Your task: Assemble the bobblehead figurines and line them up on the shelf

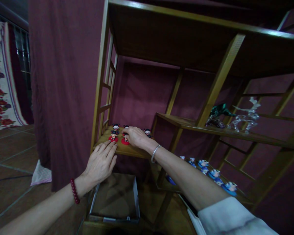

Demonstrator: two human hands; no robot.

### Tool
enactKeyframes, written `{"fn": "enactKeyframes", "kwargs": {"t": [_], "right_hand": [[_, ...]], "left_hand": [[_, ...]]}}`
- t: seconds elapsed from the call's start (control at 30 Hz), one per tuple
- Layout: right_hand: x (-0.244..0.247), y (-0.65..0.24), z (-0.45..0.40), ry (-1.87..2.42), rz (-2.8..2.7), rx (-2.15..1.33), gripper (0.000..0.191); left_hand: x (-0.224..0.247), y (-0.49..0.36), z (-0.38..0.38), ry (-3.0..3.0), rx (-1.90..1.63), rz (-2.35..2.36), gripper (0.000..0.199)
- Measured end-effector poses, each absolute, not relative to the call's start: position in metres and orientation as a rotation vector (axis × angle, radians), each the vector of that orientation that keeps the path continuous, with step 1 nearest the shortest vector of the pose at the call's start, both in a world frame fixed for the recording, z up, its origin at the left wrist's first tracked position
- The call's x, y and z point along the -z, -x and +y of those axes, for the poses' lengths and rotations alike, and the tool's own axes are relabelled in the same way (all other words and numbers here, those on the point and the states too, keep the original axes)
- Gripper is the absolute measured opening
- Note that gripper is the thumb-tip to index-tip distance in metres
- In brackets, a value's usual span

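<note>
Small black-haired doll figurines stand on a wooden shelf [134,150]. My left hand [100,163], with a dark red bead bracelet [74,191], lies with fingers stretched out at the shelf's front edge. Its fingertips are just below a figurine on a red round base [113,136]. My right hand [137,137], wearing a silver bangle [155,154], has its fingers curled at a second red-based figurine [125,141] and partly covers it. Behind are a dark-based figurine [116,128] and another whose head [126,126] shows. One more figurine [147,132] stands to the right of my hand.
An open shallow box [114,199] sits below the shelf. Several blue-and-white figurines [214,174] stand on a lower shelf at right. A clear glass deer [246,116] and a dark green ornament [220,111] occupy the higher right shelf. A maroon curtain [68,81] hangs at left.
</note>
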State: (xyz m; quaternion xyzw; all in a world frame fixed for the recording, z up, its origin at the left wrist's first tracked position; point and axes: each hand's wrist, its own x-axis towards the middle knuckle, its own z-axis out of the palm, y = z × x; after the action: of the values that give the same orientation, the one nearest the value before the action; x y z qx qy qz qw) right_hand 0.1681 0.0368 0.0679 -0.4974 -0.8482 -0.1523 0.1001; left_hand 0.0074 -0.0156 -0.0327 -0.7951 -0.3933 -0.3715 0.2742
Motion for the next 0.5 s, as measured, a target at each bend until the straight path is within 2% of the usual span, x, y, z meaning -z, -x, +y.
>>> {"fn": "enactKeyframes", "kwargs": {"t": [0.5], "right_hand": [[-0.088, -0.203, 0.034, 1.533, -2.426, 0.353, 0.032]], "left_hand": [[0.034, -0.017, -0.016, 2.171, 0.99, -0.892, 0.037]]}}
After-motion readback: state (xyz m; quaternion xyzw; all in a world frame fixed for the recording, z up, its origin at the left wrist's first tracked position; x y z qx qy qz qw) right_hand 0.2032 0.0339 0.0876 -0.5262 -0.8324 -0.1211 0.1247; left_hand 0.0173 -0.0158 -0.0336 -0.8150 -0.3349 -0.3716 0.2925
